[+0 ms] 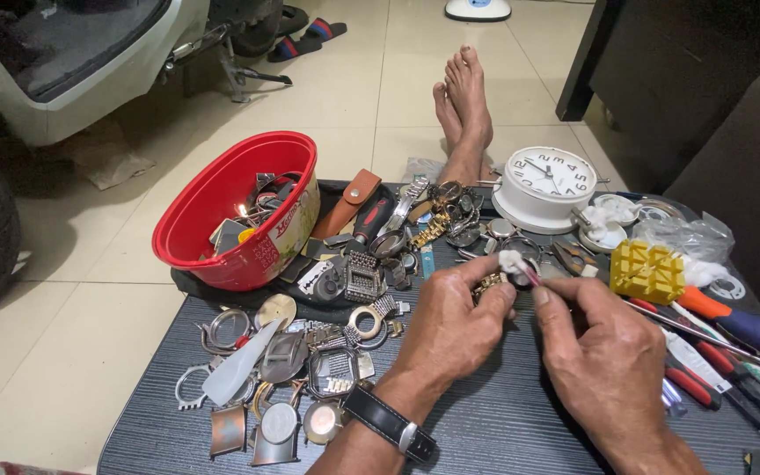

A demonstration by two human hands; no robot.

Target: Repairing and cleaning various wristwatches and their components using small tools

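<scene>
My left hand [450,321] pinches a small gold-coloured watch part [489,283] between thumb and fingers, over the dark striped tabletop [503,422]. A black-strapped wristwatch [389,425] sits on that wrist. My right hand [604,361] grips a thin stick with a white cotton tip [512,261], the tip resting against the gold part. Both hands are close together, fingertips nearly touching, in the middle of the view.
A red plastic tub [222,207] of parts stands at left. Several watch cases, bands and a white squeeze bottle [241,362] lie at front left. A white alarm clock [545,185], a yellow holder block [646,271] and screwdrivers [732,325] lie right. My bare feet [462,110] rest beyond.
</scene>
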